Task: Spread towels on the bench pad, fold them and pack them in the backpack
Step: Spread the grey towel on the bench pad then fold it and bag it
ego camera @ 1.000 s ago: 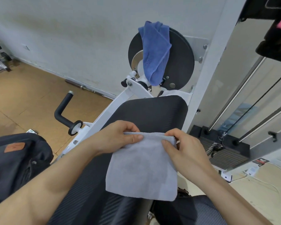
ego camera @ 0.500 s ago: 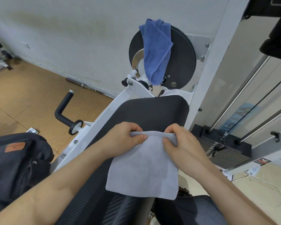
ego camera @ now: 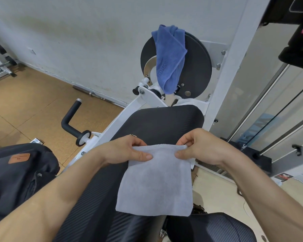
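Observation:
A pale grey folded towel (ego camera: 156, 182) lies on the black bench pad (ego camera: 161, 121), its right side reaching past the pad's edge. My left hand (ego camera: 126, 151) pinches its far left corner and my right hand (ego camera: 199, 147) pinches its far right corner, holding the far edge taut just above the pad. A blue towel (ego camera: 170, 58) hangs over the black disc of the machine beyond the pad. The dark backpack (ego camera: 19, 179) with a brown leather patch sits at the lower left.
The white machine frame (ego camera: 229, 70) rises at the right of the pad, with a weight stack and cables beyond. A black padded handle (ego camera: 70, 119) sticks out to the left. A second ribbed black pad (ego camera: 213, 227) lies at the bottom right. The floor is brown wood.
Both hands have shifted slightly apart along the towel's far edge and now hold it stretched; the towel lies a little further right. The blue towel and backpack have not moved.

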A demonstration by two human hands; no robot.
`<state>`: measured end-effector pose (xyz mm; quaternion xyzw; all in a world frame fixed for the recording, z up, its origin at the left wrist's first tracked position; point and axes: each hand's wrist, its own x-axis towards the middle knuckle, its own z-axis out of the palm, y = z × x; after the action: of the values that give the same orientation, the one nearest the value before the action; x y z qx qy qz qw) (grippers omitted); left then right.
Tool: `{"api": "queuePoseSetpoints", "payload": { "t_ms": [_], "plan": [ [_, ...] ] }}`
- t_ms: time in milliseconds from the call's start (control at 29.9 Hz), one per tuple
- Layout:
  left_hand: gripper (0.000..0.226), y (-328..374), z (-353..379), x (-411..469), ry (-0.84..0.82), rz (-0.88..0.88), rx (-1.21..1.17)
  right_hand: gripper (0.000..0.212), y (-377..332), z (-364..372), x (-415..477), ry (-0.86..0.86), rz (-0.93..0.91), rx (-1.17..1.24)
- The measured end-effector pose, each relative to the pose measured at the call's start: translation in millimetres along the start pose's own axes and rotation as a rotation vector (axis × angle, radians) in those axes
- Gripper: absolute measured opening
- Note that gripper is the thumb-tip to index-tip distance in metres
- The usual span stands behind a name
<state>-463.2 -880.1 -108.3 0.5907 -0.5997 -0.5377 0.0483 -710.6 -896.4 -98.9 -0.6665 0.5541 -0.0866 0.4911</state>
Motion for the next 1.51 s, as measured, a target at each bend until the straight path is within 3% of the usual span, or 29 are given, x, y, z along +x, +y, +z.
{"api": "queuePoseSetpoints", "payload": {
  "t_ms": [100,234,368,468,569,669,736,803,870,1004,1171,1305,1506],
  "plan": [
    [0.035,9.5,-10.4,-8.5,0.008,0.085,0.005,0.005,-7.7,-7.0,1.1,-0.025,-0.023,-0.07],
    [0.012,38.4,-26.7,-19.2,0.317,0.335,0.012,0.013,-35.3,-29.4,-8.8,0.097,-0.16,0.19],
    [0.027,70.7,-40.0,-24.0,0.711,0.634,0.102,0.022,-62.5,-52.1,-15.8,0.423,-0.469,0.019],
    [0.041,63.4,-37.4,-12.1,0.848,0.635,0.199,0.021,-57.2,-47.9,-14.1,0.546,-0.568,-0.173],
    [0.054,25.9,-12.8,9.3,0.772,0.52,0.241,0.02,-29.2,-24.4,-6.8,0.428,-0.523,-0.325],
    [0.039,-11.0,12.8,17.5,0.47,0.425,0.263,0.021,0.0,-0.5,-2.1,0.262,-0.487,-0.382],
    [0.027,-14.6,12.6,13.5,0.357,0.373,0.08,0.019,9.2,2.7,0.5,0.263,-0.485,-0.372],
    [0.018,-13.3,8.3,13.6,0.383,0.365,-0.092,0.02,9.8,-0.4,1.2,0.264,-0.477,-0.377],
    [0.017,-14.1,7.4,15.8,0.487,0.371,0.035,0.026,7.8,-4.4,1.9,0.244,-0.464,-0.434],
    [0.034,-17.8,17.1,18.4,0.481,0.443,0.285,0.036,3.5,-8.2,-0.1,0.217,-0.493,-0.516],
    [0.022,-17.6,16.8,18.7,0.57,0.569,0.385,0.02,5.3,-9.9,-3.8,0.309,-0.567,-0.586],
    [0.032,-17.7,18.8,15.8,0.629,0.632,0.514,0.017,14.2,-5.9,-6.0,0.458,-0.644,-0.616],
    [0.041,-26.7,29.8,14.2,0.598,0.643,0.667,0.026,30.7,6.5,-9.5,0.418,-0.639,-0.738]
  ]
}}
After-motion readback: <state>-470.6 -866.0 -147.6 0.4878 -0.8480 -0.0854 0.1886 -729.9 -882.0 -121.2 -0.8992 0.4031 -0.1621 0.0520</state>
